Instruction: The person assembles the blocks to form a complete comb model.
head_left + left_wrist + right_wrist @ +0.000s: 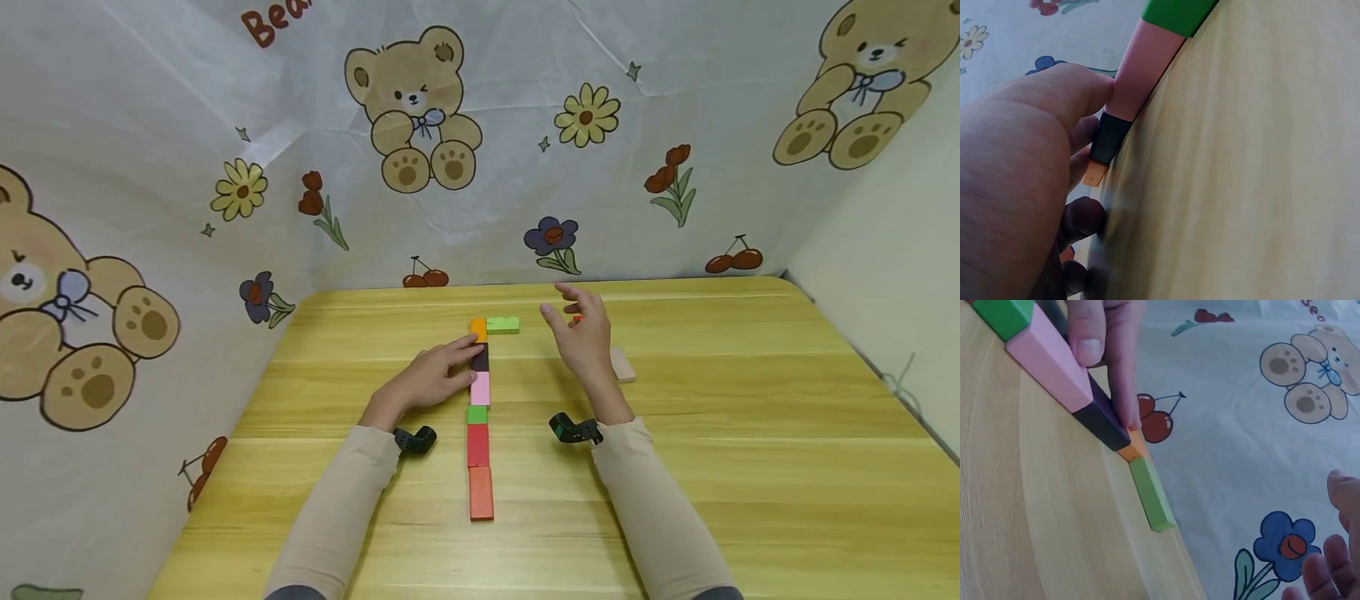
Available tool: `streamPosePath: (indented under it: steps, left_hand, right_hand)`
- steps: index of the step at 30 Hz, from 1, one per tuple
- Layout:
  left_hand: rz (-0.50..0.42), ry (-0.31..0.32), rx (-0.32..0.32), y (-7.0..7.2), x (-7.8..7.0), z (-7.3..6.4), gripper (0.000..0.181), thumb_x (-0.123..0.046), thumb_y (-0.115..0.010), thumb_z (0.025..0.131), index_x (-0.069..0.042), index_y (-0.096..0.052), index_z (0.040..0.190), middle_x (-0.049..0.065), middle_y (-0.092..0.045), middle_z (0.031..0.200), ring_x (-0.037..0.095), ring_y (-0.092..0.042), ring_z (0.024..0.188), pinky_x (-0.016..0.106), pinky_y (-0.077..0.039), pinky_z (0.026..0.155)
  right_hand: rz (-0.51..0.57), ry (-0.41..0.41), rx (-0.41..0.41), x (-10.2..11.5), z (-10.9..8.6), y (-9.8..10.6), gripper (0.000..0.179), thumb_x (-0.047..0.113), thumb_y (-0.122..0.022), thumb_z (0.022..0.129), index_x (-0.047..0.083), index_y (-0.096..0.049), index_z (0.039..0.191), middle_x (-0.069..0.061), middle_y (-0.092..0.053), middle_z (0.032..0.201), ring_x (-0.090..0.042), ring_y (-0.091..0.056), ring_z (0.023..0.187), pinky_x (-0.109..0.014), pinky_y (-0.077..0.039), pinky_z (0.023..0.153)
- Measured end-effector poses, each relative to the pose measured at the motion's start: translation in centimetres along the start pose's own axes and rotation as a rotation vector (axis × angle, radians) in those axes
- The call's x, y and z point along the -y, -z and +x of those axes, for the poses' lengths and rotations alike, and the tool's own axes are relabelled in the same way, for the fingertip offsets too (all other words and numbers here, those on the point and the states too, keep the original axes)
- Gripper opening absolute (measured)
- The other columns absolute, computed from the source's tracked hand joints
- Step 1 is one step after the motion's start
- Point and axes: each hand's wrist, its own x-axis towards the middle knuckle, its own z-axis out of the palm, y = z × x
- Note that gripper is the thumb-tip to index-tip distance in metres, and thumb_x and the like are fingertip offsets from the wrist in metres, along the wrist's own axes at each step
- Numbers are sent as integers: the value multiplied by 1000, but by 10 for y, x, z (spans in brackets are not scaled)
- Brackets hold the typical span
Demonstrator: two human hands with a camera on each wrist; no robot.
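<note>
A straight row of blocks runs down the table: orange (477, 326), dark (481, 362), pink (481, 389), green (477, 414), red (477, 445) and orange-red (481, 493). At its far end a light green block (502, 326) lies crosswise to the right, forming a corner. My left hand (427, 379) rests along the row's left side, thumb against the pink block and fingertips at the dark and orange ones; its fingers are extended, not wrapped round anything. Raised right of the row, my right hand (587, 340) holds nothing, fingers loosely bent and thumb apart.
A beige block (622, 365) lies just right of my right wrist. Behind that hand a small red piece (577, 317) shows, mostly hidden. The wooden table (750, 467) ends at a bear-printed cloth (510, 192) at the back.
</note>
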Motion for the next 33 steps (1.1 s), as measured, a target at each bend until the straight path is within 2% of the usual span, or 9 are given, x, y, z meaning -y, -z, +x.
streamPosePath:
  steps: [5, 10, 16, 24, 29, 33]
  left_hand:
    - [3, 2, -1, 1, 1, -1, 56, -45, -51, 103, -33, -37, 156, -12, -22, 167, 25, -28, 153, 57, -23, 122]
    - [-8, -9, 2, 0, 2, -1, 56, -45, -52, 103, -33, -37, 156, -11, -22, 167, 23, -28, 153, 58, -23, 122]
    - [-10, -12, 2, 0, 2, 0, 56, -45, -51, 103, -33, -37, 156, -12, -22, 167, 24, -28, 153, 58, -23, 122]
    - [-23, 1, 2, -1, 3, -2, 56, -44, -52, 103, -33, -38, 156, -12, -23, 167, 23, -27, 153, 57, -24, 122]
    - [-31, -18, -13, -2, 2, -1, 56, -43, -53, 103, -31, -39, 155, -10, -24, 167, 25, -28, 153, 55, -25, 122]
    - [-14, -19, -12, -2, 2, 0, 56, -45, -52, 103, -31, -39, 156, -10, -24, 167, 25, -28, 153, 58, -24, 121]
  right_hand:
    - [30, -14, 41, 1, 1, 10, 39, 29, -72, 94, 12, -66, 129, -11, -61, 119, -25, -58, 101, -29, -47, 82]
    - [-6, -31, 48, 2, 2, 28, 42, 35, -71, 94, 14, -65, 130, -10, -63, 121, -24, -59, 105, -33, -50, 88]
    - [-23, -76, 66, -13, 4, 47, 45, 35, -69, 96, 17, -61, 137, -13, -63, 126, -25, -57, 110, -34, -44, 91]
    - [-148, -90, 45, -35, 2, 43, 47, 36, -73, 93, 15, -65, 133, -12, -68, 121, -29, -57, 115, -50, -46, 98]
    - [-255, -49, 36, -46, 0, 40, 44, 33, -77, 90, 12, -69, 127, -13, -69, 119, -32, -57, 111, -49, -47, 94]
    - [-320, -94, 10, -53, -1, 40, 43, 35, -76, 90, 12, -70, 125, -13, -69, 118, -32, -59, 111, -48, -48, 93]
